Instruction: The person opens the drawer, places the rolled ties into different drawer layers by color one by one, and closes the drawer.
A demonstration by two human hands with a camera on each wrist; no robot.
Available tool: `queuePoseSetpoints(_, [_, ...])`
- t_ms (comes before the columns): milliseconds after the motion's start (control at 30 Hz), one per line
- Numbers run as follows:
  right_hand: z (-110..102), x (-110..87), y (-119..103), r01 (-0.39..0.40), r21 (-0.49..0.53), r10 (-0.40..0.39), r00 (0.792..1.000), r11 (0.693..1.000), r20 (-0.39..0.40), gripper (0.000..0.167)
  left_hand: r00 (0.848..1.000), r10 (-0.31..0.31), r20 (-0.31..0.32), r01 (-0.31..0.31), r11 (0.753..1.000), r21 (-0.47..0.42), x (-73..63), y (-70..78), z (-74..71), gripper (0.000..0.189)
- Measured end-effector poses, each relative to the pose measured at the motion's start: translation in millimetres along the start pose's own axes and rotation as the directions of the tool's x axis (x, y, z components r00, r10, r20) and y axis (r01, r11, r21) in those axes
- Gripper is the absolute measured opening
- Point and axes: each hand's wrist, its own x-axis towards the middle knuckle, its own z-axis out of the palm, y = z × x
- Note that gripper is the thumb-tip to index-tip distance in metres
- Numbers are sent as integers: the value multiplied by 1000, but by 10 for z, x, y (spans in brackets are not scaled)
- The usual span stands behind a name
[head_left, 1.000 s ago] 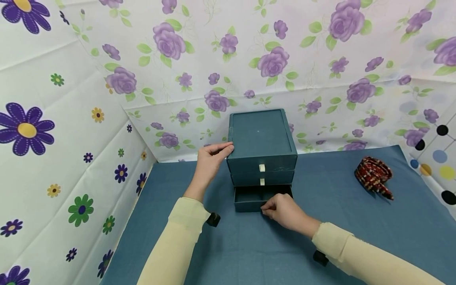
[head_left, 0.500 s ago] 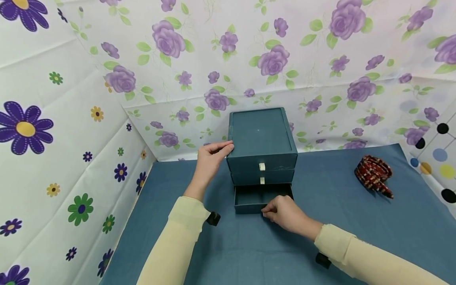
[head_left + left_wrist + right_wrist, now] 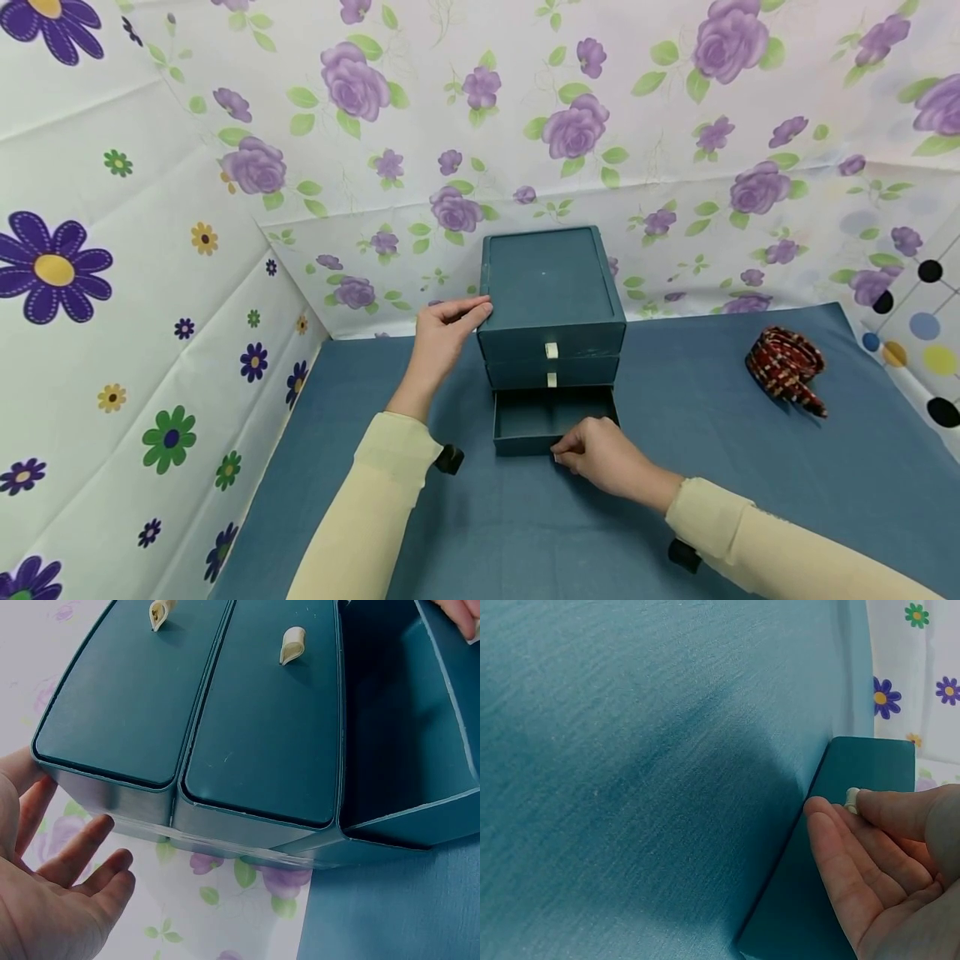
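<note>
A dark teal drawer unit (image 3: 551, 279) with three stacked drawers stands at the back of the table. Its bottom drawer (image 3: 521, 446) is pulled out, and bare inner floor shows in the part not covered by the hand. Thumb and forefinger of my right hand (image 3: 603, 458) pinch that drawer's small cream pull tab (image 3: 852, 799). My left hand (image 3: 444, 337) touches the unit's upper left edge with thumb and fingertips; the other fingers spread loosely beside the side wall in the left wrist view. The top drawer (image 3: 135, 690) and middle drawer (image 3: 266, 712) are closed, their cream loops showing.
A coiled red and black patterned fabric strip (image 3: 786, 371) lies at the right on the blue tablecloth (image 3: 697, 400). Behind the unit hangs a white cloth (image 3: 420, 158) with purple roses. Another flowered cloth (image 3: 172, 325) borders the left side.
The bottom drawer has slid slightly farther out toward me, with my right hand moving along on its tab. My left hand stays at the unit's upper left edge.
</note>
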Motion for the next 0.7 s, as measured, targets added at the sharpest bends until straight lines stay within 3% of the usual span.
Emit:
queuePoseSetpoints(233, [-18,5,4,3,4,-3,1000,1000,16,15,1000,-5,-6,5,1000,8,11,-1,5,29])
queuePoseSetpoints(367, [-87,17,-10,9,23,-11,997,1000,74,19,1000,-6,-5,6,1000,8,4,0,3,30])
queuePoseSetpoints(533, [-291,7,-45,30,67,-41,985,997,170,24,1000,-7,0,7,1000,13,-5,-2,-2,31])
queuePoseSetpoints(700, [-644,-23,-78,47,-14,-44,986,999,160,19,1000,-6,-2,6,1000,16,-5,5,-3,32])
